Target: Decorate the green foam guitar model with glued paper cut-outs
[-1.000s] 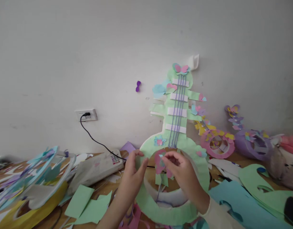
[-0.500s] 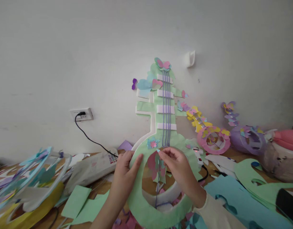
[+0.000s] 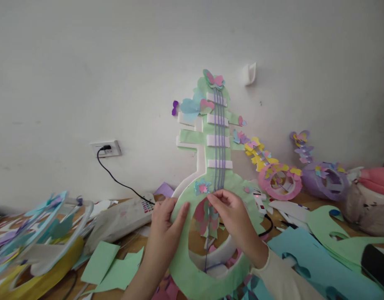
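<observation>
A green paper guitar (image 3: 207,287) stands upright against the wall, with white frets and purple strings down its neck. My left hand (image 3: 167,216) is closed around the left edge of its body, thumb in front. At the upper rim of the round hole, just below the string ends, my right hand (image 3: 228,210) is closed in a pinch; what lies between the fingertips is hidden. A blue and pink paper flower (image 3: 202,187) sits on the body beside those fingertips. Through the hole show a pink and green paper butterfly (image 3: 203,214) and a purple thread.
At the right stand a pink and yellow guitar (image 3: 279,181) and a purple one (image 3: 325,181). Blue sheets (image 3: 317,258) and green cut-outs (image 3: 323,229) lie in front. Left are green scraps (image 3: 100,262), a grey bag (image 3: 120,225) and a cable (image 3: 117,179) from the wall socket.
The small pale blue piece at my right fingertips is now covered, and those fingers have risen slightly against the hole's rim. The guitar has shifted a little. My left hand keeps its hold.
</observation>
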Motion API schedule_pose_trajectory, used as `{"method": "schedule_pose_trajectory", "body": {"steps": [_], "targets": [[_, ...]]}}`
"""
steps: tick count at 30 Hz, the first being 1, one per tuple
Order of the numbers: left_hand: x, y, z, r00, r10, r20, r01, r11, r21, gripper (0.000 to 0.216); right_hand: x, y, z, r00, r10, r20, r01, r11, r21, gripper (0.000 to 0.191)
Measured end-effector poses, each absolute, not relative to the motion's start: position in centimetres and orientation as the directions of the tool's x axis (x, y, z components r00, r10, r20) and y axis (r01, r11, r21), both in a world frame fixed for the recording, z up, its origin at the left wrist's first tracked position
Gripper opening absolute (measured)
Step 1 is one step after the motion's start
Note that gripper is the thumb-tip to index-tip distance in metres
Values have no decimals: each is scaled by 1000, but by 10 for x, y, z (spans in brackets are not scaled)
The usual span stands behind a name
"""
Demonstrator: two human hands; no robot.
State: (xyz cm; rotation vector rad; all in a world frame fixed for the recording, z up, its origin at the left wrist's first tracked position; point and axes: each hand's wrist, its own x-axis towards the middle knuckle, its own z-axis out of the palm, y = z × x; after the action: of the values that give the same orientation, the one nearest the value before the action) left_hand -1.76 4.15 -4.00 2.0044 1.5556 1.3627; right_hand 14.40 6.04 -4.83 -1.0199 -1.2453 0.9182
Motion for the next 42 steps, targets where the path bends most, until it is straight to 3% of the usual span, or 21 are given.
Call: {"method": "schedule_pose_trajectory", "body": {"steps": [18, 35, 42], "targets": [[-15, 35, -37, -8, 858, 513, 651, -385, 654, 29, 149, 52, -34, 84, 959, 272, 72, 267, -961, 26], [-12, 33, -36, 2, 835, 551, 687, -401, 605, 29, 149, 54, -39, 81, 956, 283, 31, 281, -959, 26], [-13, 35, -36, -11, 855, 518, 670, -379, 639, 29, 152, 51, -32, 45, 964, 262, 41, 260, -965, 26]]}}
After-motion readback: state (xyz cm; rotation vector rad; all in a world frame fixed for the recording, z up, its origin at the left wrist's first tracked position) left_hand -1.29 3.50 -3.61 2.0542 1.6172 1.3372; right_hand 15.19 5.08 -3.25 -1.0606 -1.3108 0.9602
